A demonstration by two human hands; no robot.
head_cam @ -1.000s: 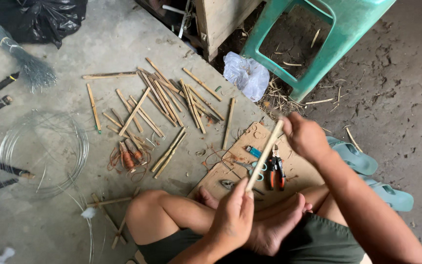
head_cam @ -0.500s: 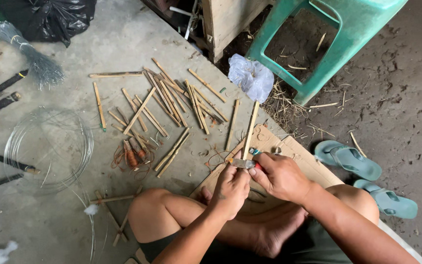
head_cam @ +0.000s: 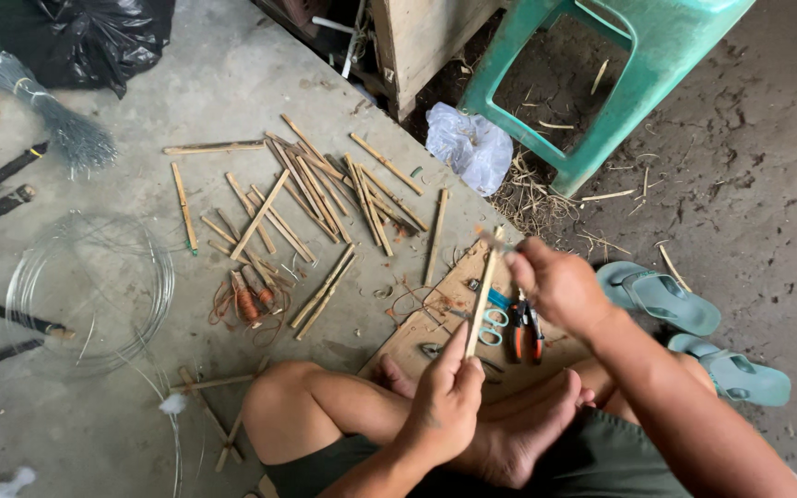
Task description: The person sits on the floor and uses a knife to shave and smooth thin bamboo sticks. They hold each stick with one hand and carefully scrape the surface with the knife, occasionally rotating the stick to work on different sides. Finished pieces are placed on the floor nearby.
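The right hand [head_cam: 560,286] has slid up from beside the left hand [head_cam: 449,401] — each now pinches one end of the bamboo stick [head_cam: 483,300] above the wooden board [head_cam: 417,337]. Light, stiff, likely splintery — best gripped by its ends.

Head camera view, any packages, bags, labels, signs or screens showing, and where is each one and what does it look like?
No labels, signs or screens show.
Black plastic bag: top left on the concrete floor, bulging, glossy, crumpled.
Clear plastic bag: beside a leg of the green plastic stool, small, scrunched, whitish and see-through.
Neither hand touches them: the left hand and right hand grip a bamboo stick.
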